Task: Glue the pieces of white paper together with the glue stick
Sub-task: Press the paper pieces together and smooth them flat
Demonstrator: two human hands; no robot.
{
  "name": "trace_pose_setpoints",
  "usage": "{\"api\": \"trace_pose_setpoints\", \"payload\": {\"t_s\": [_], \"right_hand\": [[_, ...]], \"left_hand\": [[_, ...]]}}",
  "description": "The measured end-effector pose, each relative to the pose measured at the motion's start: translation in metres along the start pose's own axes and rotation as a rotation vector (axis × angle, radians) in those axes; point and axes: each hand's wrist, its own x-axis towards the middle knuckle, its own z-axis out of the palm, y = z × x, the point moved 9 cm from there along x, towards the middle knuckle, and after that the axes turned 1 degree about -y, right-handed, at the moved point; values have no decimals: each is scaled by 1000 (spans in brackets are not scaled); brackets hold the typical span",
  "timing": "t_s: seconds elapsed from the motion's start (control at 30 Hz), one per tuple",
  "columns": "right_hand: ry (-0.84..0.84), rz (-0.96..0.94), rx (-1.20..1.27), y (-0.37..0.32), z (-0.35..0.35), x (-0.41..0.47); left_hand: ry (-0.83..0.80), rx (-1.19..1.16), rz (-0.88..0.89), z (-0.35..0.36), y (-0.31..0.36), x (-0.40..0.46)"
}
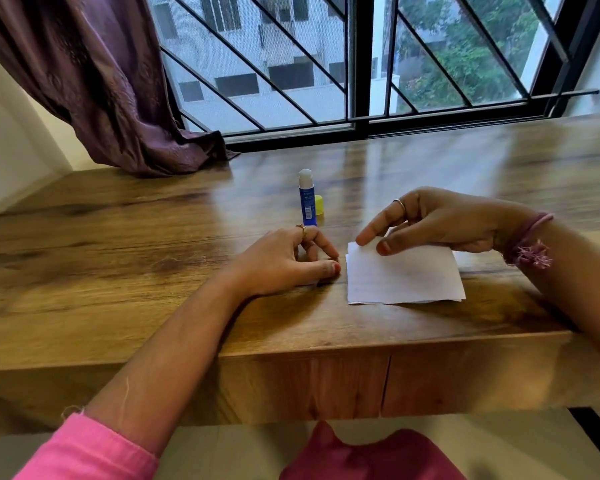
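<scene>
White paper pieces lie stacked on the wooden table, near its front edge. My right hand hovers over their far left corner, thumb and forefinger apart and touching the top sheet; whether they pinch it I cannot tell. My left hand rests on the table just left of the paper, fingers loosely curled, holding nothing. A blue glue stick stands upright behind my left hand with its white tip uncovered. Its yellow cap sits right beside it.
A purple curtain hangs down onto the table's far left. A barred window runs along the table's back edge. The table's front edge is close below the paper.
</scene>
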Motion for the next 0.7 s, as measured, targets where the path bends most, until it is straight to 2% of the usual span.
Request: {"api": "trace_pose_setpoints", "payload": {"t_s": [0.7], "right_hand": [[-2, 2, -25, 0, 1, 1]], "left_hand": [[-11, -28, -15, 1, -4, 2]]}}
